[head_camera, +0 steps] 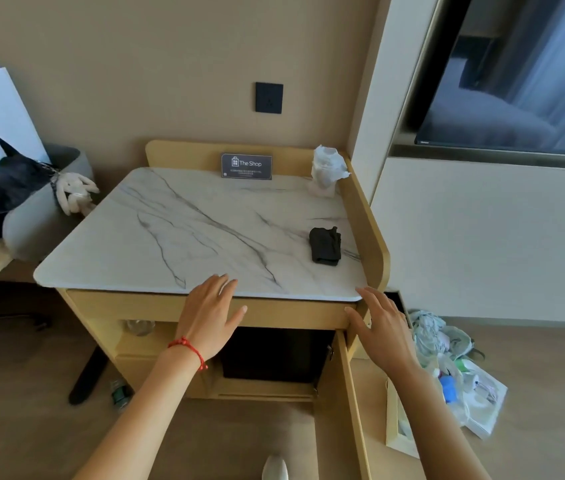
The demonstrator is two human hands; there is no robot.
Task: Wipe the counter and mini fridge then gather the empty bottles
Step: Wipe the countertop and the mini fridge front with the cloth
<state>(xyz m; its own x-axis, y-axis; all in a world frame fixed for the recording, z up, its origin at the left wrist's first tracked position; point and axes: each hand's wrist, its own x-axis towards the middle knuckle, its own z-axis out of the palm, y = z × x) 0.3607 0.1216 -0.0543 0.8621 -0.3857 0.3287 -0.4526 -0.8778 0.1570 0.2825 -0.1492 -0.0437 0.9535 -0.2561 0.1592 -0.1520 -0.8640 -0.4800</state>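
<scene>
Marble-veined and round-cornered, the white worktop (pixel 184 230) carries a folded black cloth (pixel 325 245) near its right rim, while 2 bare hands, left hand (pixel 209 317) and right hand (pixel 380 327), hover open-fingered and empty at its front edge.

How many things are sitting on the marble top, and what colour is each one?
Black: 2, the folded black cloth and the dark sign reading "The Shop"
White: 1, the crumpled white tissue bundle
Total: 3
Both hands are empty: the left hand rests at the front edge, the right hand hovers beside it.
</scene>
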